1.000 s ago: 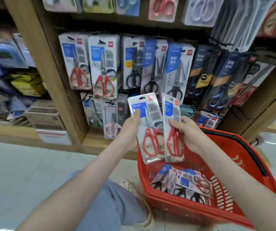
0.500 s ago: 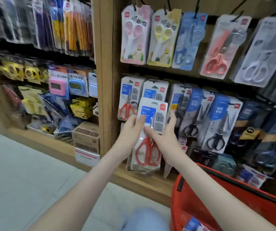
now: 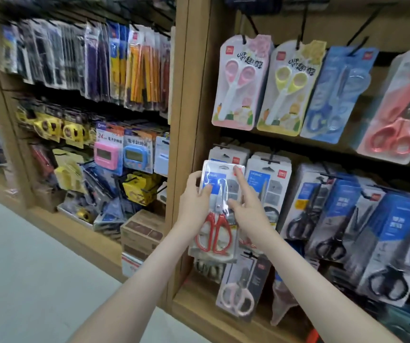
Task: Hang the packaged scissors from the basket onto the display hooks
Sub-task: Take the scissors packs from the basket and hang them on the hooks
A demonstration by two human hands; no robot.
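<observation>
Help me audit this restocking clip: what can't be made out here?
Head view:
- Hook behind the red-handled scissors pack: hidden by the pack; hung or not, unclear.
- Right hand: its lower fingers hidden by its own back.
- Basket: cut off at the bottom edge.
- Pack's print: blurred.

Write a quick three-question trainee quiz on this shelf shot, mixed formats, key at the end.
1. True or false: the left hand and right hand both touch the red-handled scissors pack.
2. The top-row pack nearest the wooden upright holds scissors whose handles are: A pink, B black, C green.
3. Which hand's index finger lies straight up the red-handled pack's front?
Key: 1 true; 2 A; 3 right.
</observation>
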